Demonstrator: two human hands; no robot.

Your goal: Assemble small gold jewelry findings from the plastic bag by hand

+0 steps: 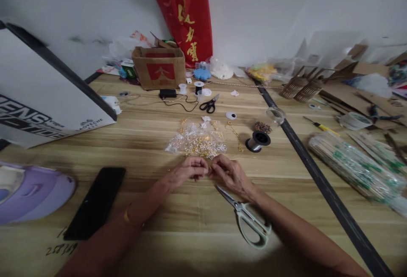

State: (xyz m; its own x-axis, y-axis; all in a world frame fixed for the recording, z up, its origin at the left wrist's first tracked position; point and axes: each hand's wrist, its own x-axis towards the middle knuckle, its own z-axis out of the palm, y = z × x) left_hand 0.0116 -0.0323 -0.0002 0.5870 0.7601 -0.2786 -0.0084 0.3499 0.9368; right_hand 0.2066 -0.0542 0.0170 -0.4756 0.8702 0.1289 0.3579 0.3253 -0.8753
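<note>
My left hand and my right hand rest on the wooden table, fingertips pinched together and meeting at a tiny gold piece too small to name. Just beyond them lies a clear plastic bag of small gold and silver findings. A thin gold chain lies to its right, beside a spool of fine wire. Pale green scissors lie under my right wrist.
A black phone lies at the left, a purple object beyond it. A white box, cardboard box, red bag, black scissors, bundled sticks and cardboard scraps surround the work area.
</note>
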